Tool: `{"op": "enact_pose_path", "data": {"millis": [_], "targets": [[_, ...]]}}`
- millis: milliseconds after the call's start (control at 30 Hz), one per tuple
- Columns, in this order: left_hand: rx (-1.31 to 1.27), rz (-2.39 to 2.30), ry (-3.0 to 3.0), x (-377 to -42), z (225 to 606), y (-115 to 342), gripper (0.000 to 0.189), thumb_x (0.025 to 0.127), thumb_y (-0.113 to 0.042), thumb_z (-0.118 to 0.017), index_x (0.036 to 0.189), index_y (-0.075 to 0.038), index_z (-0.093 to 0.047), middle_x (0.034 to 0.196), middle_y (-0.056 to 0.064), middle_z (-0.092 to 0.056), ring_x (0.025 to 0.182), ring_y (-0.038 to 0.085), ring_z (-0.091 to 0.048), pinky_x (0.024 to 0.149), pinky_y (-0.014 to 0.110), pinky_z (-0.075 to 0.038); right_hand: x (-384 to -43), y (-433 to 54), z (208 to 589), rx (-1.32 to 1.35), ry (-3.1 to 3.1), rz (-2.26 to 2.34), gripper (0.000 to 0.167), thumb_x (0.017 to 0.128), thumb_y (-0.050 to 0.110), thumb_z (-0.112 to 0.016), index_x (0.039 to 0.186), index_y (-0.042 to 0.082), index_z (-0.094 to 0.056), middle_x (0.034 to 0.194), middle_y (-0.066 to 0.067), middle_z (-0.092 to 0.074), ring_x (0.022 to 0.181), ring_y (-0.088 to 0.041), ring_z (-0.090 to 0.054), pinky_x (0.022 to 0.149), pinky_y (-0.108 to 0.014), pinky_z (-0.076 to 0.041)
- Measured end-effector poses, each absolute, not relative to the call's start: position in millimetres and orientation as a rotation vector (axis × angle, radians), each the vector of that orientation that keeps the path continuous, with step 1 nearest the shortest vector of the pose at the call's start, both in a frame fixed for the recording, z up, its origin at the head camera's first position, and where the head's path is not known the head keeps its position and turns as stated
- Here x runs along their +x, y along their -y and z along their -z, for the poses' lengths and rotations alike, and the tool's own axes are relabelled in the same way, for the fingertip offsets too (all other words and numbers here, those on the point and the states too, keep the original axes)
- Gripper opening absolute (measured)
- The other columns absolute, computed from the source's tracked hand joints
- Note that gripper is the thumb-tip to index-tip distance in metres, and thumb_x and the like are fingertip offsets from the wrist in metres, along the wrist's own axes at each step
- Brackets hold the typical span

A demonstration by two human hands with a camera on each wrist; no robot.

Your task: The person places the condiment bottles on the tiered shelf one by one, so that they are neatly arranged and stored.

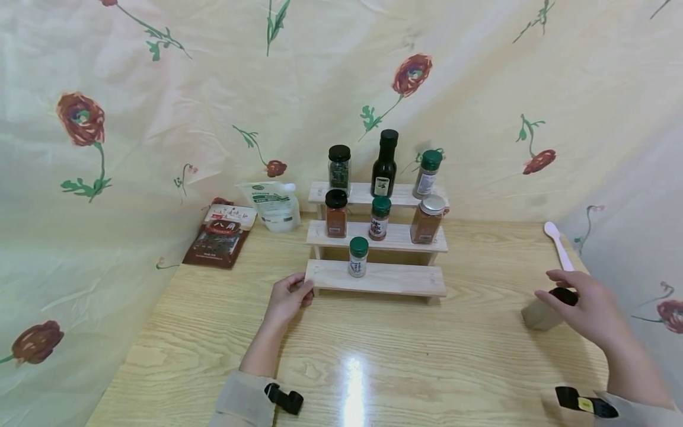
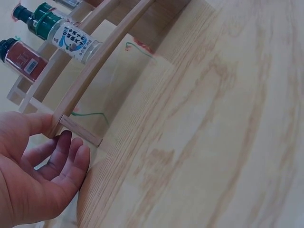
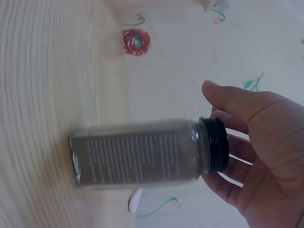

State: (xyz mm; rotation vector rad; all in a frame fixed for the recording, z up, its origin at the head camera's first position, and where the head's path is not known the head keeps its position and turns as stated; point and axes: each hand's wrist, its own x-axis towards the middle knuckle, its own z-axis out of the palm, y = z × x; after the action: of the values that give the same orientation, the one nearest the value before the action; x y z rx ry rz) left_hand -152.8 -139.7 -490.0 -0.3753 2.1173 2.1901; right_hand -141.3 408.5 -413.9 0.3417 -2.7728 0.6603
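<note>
A wooden three-step spice rack (image 1: 395,278) stands on the table. My left hand (image 1: 288,298) pinches the left end of its lowest step, thumb on the board and fingers curled beneath, as the left wrist view shows. On that step stands a small green-capped spice bottle (image 2: 73,42). At the far right my right hand (image 1: 589,305) surrounds the black lid of a spice jar (image 3: 137,154) filled with grey-brown powder. In the right wrist view its thumb is stretched out apart from the lid, with the fingers loosely behind it. The jar's base is at the tabletop.
Several more bottles fill the upper steps, including a dark sauce bottle (image 1: 384,166) and a silver-capped jar (image 1: 427,220). Left of the rack lie a brown spice packet (image 1: 220,236) and a white spouted pouch (image 1: 274,207). A white spoon (image 1: 559,246) lies beyond my right hand.
</note>
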Motion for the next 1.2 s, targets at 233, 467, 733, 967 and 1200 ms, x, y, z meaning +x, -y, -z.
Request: {"op": "enact_pose_path", "data": {"millis": [233,467,733,967,1200], "targets": [[-0.385,-2.185,-2.126,-153.1,489.3,139.4,0.034,0.1,-0.007,-0.065,0.128,0.011,-0.061,0.091,0.012,-0.065,0.077,0.015,-0.063,0.068,0.022,-0.058,-132.9,-420.4,415.3,0.261,2.853,-0.697,0.055,0.087,0.021,-0.083,0.124,-0.013,-0.061,0.119,-0.037,-0.06,0.091,-0.054,-0.06,0.057,-0.016,-0.042],[-0.377,-2.179,-2.133,-153.0,489.0,139.4,0.035,0.1,-0.008,-0.065,0.129,0.011,-0.06,0.092,0.012,-0.065,0.078,0.015,-0.064,0.068,0.022,-0.058,-126.2,-430.7,420.1,0.253,2.871,-0.689,0.054,0.081,0.026,-0.087,0.12,-0.004,-0.066,0.108,-0.031,-0.067,0.079,0.018,-0.044,0.053,-0.02,-0.043],[-0.391,-2.187,-2.132,-151.0,487.4,138.8,0.036,0.099,-0.008,-0.066,0.129,0.011,-0.061,0.092,0.013,-0.065,0.076,0.014,-0.063,0.067,0.022,-0.058,-125.5,-434.7,427.8,0.207,2.9,-0.742,0.053,0.088,0.027,-0.082,0.125,-0.006,-0.063,0.116,-0.035,-0.063,0.082,0.013,-0.047,0.054,-0.019,-0.045],[-0.369,-2.179,-2.137,-150.8,486.8,139.8,0.036,0.099,-0.008,-0.066,0.13,0.01,-0.06,0.093,0.012,-0.064,0.076,0.014,-0.063,0.068,0.023,-0.059,-126.3,-432.5,434.7,0.146,2.863,-0.786,0.051,0.089,0.027,-0.081,0.125,-0.006,-0.064,0.12,-0.036,-0.061,0.081,0.024,-0.038,0.057,-0.008,-0.044],[-0.366,-2.184,-2.138,-152.0,489.6,140.6,0.036,0.099,-0.007,-0.066,0.13,0.011,-0.06,0.093,0.012,-0.064,0.076,0.014,-0.063,0.067,0.024,-0.059,-132.6,-419.9,436.0,0.156,2.757,-0.788,0.044,0.084,0.026,-0.086,0.115,-0.001,-0.071,0.106,-0.012,-0.072,0.078,0.022,-0.043,0.06,-0.004,-0.044]]}}
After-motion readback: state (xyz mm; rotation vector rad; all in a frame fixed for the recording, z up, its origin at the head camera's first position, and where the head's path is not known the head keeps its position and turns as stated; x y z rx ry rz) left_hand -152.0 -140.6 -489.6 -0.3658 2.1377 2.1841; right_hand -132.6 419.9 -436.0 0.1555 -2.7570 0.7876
